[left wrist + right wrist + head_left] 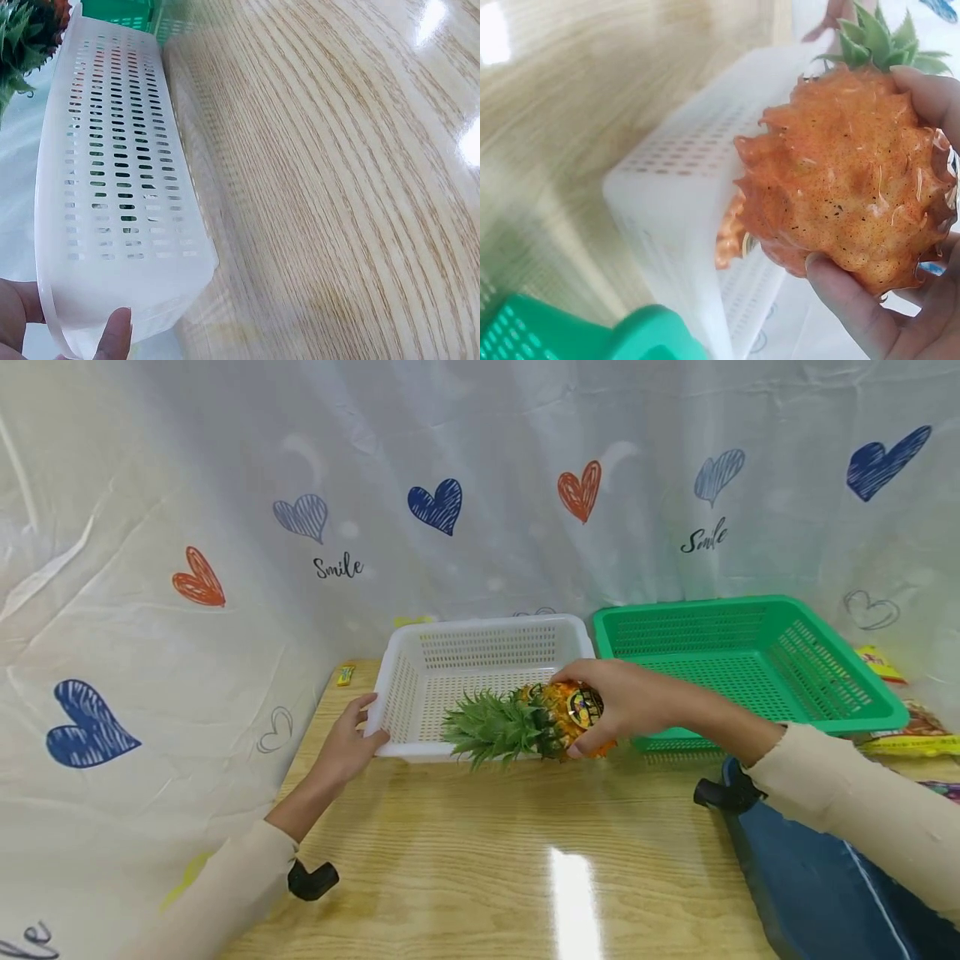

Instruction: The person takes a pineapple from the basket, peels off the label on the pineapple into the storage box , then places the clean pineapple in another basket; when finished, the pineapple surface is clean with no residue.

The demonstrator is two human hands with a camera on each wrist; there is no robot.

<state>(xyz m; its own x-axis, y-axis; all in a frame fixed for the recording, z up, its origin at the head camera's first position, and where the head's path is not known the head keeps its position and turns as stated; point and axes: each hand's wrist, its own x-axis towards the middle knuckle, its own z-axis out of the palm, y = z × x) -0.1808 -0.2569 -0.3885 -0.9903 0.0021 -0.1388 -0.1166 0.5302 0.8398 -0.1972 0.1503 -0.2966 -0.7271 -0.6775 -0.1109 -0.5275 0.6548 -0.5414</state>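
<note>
My right hand (pixel 633 697) grips a small orange pineapple (pixel 558 706) with a spiky green crown (pixel 495 727) and a black label. It holds the fruit on its side over the front rim of a white plastic basket (pixel 420 749), crown pointing left. In the right wrist view, the thumb and fingers wrap round the pineapple's body (pixel 847 180). Part of another orange thing (pixel 729 234) shows inside the basket, mostly hidden. At the basket's left end, my left hand (pixel 345 747) grips the rim. The left wrist view shows the basket's slotted side (pixel 120 150).
A green plastic basket (pixel 840 725) stands to the right of the white one. Yellow snack packets (pixel 911 743) lie beyond it. A small yellow packet (pixel 345 675) sits at the back left. A dark blue object (pixel 810 877) lies at the front right of the wooden table (pixel 450 860).
</note>
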